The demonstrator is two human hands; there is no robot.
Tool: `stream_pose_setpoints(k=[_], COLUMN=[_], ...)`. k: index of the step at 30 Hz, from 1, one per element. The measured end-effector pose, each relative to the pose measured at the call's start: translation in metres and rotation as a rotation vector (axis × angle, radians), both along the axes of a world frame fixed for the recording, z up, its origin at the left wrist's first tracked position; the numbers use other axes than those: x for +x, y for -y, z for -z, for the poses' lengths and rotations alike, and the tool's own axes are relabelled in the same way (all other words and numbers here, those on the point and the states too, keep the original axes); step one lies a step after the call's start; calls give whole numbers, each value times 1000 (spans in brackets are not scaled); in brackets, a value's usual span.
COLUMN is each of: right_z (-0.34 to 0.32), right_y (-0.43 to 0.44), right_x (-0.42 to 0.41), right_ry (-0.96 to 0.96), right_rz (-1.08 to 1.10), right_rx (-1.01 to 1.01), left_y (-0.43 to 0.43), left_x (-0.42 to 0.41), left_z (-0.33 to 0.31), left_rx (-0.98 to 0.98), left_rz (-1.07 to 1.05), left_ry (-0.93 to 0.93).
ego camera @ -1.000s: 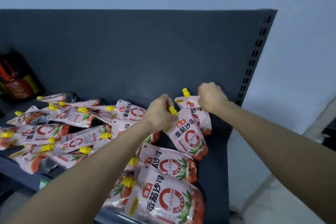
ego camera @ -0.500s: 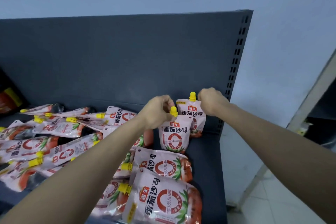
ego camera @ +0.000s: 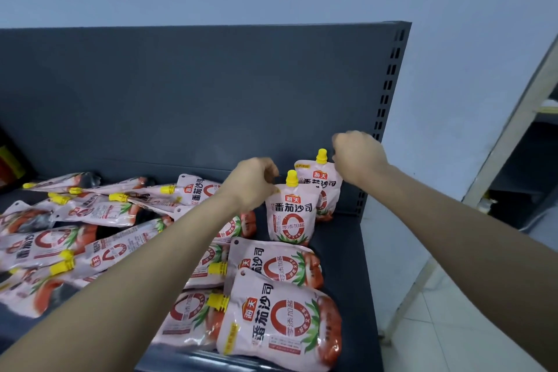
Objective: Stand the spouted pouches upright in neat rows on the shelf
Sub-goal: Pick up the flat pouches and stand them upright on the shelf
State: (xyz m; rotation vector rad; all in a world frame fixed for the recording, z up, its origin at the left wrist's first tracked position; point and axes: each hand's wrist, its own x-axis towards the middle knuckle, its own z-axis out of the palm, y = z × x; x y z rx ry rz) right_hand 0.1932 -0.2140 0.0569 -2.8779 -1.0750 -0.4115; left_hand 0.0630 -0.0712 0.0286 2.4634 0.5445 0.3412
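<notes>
Two pink spouted pouches with yellow caps stand upright at the right end of the dark shelf (ego camera: 347, 251). The front pouch (ego camera: 290, 217) stands just ahead of the rear pouch (ego camera: 327, 187), which is against the back panel. My left hand (ego camera: 250, 183) pinches the front pouch's top left corner, beside its bare cap. My right hand (ego camera: 359, 157) is closed at the rear pouch's top right corner. Several more pouches lie flat in a loose pile (ego camera: 90, 220) to the left, and two (ego camera: 280, 323) lie near the front edge.
The grey back panel (ego camera: 196, 93) rises behind the shelf, with a slotted upright (ego camera: 386, 106) at its right end. Dark red bottles (ego camera: 9, 160) show at the far left. A pale shelf frame (ego camera: 513, 130) stands to the right over a tiled floor.
The front pouch went from tilted to upright on the shelf. My left hand slid off its cap to the top left corner. The view shifted left.
</notes>
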Motion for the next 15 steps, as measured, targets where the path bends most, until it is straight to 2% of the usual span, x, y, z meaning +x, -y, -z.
stream_pose_setpoints(k=[2,6,10,15], right_z=[-4,-6,10,34], right_y=[-2,-9,-26,-51], right_x=[-15,-52,-79,-98], right_ry=[-14,-312,-458,-523], right_rz=[-65,-247,-390,-475], right_rx=[46,69,-63,-241], left_y=[-2,-9,-17,-14], left_x=[-6,-21,-48,-90], left_z=[-5,-10,-5,6], left_rx=[46,39,20,10], left_rz=[-17,-61,-92,-124], left_ry=[41,59,-30,-128])
